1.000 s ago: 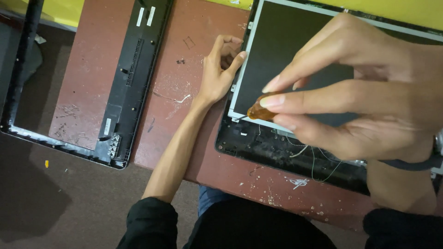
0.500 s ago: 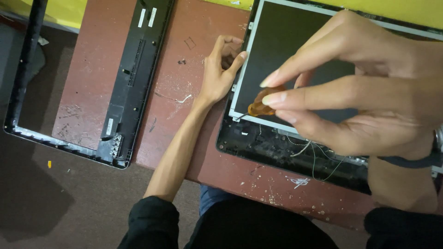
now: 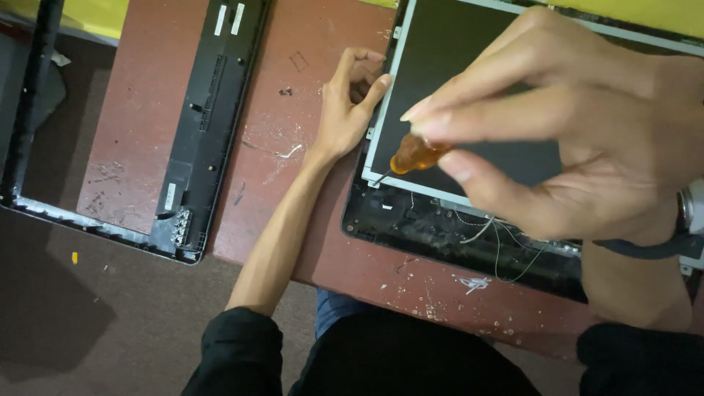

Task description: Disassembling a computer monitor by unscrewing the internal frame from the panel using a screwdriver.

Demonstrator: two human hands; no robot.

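Pinched an amber-handled screwdriver [image 3: 413, 154] in the right hand [image 3: 557, 125], tip down at the lower-left corner of the bare display panel [image 3: 469, 95]. Pressed the left hand [image 3: 348, 103], fingers curled and holding nothing, against that panel's left edge. Worked on a scratched reddish-brown table [image 3: 293, 169], black screen bezel [image 3: 198, 125] overhanging its left edge, possibly a dark floor [image 3: 81, 323] below.

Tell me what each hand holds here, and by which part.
Right hand: a small screwdriver, pinched by its amber handle. Left hand holds nothing; it rests against the screen panel.
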